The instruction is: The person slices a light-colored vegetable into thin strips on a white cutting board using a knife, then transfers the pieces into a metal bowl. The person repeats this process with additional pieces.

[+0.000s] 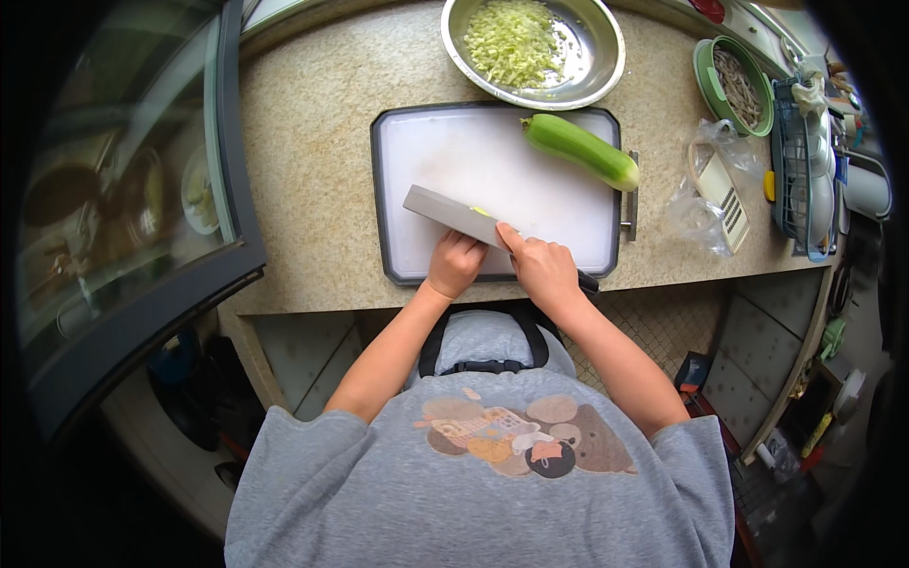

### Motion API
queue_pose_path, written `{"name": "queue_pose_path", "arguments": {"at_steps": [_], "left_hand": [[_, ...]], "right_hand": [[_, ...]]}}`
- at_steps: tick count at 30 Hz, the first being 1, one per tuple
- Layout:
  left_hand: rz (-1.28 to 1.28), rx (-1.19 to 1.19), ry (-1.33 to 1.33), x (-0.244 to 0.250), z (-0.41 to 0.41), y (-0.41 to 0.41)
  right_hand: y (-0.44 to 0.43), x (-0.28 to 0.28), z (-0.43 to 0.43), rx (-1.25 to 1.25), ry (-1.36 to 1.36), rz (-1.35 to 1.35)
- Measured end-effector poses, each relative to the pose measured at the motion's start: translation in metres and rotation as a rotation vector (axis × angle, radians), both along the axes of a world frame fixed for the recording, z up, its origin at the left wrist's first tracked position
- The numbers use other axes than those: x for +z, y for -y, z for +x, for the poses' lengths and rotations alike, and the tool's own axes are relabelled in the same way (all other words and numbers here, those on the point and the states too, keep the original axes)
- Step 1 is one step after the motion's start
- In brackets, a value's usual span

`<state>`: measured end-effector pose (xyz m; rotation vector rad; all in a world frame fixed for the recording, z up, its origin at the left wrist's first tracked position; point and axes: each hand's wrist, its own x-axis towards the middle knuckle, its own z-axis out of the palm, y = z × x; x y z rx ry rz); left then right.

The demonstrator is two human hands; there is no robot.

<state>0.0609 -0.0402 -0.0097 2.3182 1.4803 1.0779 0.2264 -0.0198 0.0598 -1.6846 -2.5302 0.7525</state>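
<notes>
My right hand [543, 266] grips a cleaver [451, 215] by its dark handle, index finger lying along the blade. The blade slants across a white cutting board [447, 156] with a dark rim. Just past the blade's far edge shows a small yellow-green vegetable piece [480, 211]. Fingers curled, my left hand [454, 266] sits against the near side of the blade; what lies under its fingers is hidden. A whole green squash, perhaps a zucchini [579, 148], rests at the board's far right corner. Beyond the board, finely diced pale green vegetable [513, 42] fills part of a steel basin [600, 74].
On the right lie a slicer-grater [723, 193] with plastic bags [692, 216], a green colander [710, 89] holding what look like shrimp, and a blue wire rack [792, 170] of dishes. An open window sash [238, 277] juts over the counter at left.
</notes>
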Motion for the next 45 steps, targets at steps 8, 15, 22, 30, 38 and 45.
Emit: {"name": "queue_pose_path", "arguments": {"at_steps": [8, 15, 22, 30, 38, 45], "left_hand": [[0.001, -0.018, -0.023, -0.002, 0.0, 0.001], [-0.012, 0.0, 0.006, 0.0, -0.001, 0.001], [-0.02, 0.023, -0.001, -0.003, 0.001, 0.002], [-0.016, 0.026, 0.04, 0.001, 0.001, -0.001], [-0.021, 0.033, 0.037, 0.008, 0.0, -0.002], [-0.02, 0.042, 0.038, 0.007, 0.0, 0.003]], "right_hand": [[0.001, 0.025, 0.022, 0.03, -0.006, -0.072], [-0.004, 0.017, 0.013, 0.03, 0.106, -0.131], [-0.007, 0.012, 0.011, 0.023, -0.033, -0.092], [-0.005, 0.021, 0.022, 0.015, 0.058, -0.172], [-0.009, 0.014, 0.009, -0.029, -0.031, -0.143], [-0.005, 0.031, 0.017, 0.001, 0.081, -0.2]]}}
